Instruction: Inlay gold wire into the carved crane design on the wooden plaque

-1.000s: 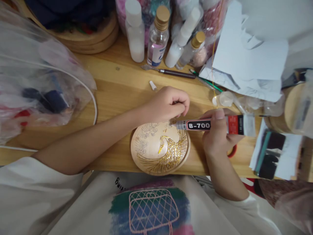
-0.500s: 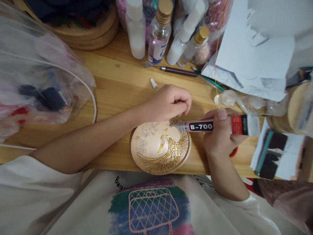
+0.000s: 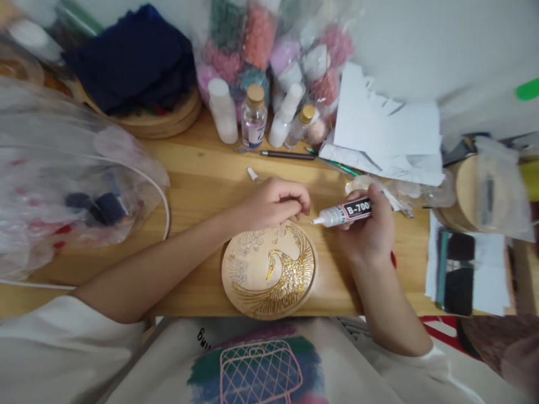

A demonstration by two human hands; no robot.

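Note:
An oval wooden plaque (image 3: 252, 269) lies at the table's front edge, bearing a crane figure (image 3: 290, 275) in gold lines and drawn wave-like curls on its left. My left hand (image 3: 280, 202) hovers at the plaque's far edge with fingers curled together; what they pinch, if anything, is too small to make out. To the right of it, my right hand (image 3: 373, 230) is closed round a B-700 glue tube (image 3: 337, 216). Its thin nozzle points left toward my left fingertips, clear of the plaque. A small white cap (image 3: 252, 174) lies behind my left hand.
Bottles (image 3: 255, 118) and a dark-handled craft knife (image 3: 286, 155) are at the back. White papers (image 3: 383, 134) lie back right, with a phone (image 3: 458, 272) at the right. A plastic bag (image 3: 84, 191) and white cable (image 3: 162, 196) occupy the left.
My right hand has turned the glue tube and drawn its nozzle away from the plaque. The camera view has shifted, showing more of the table's back. My left hand stays curled.

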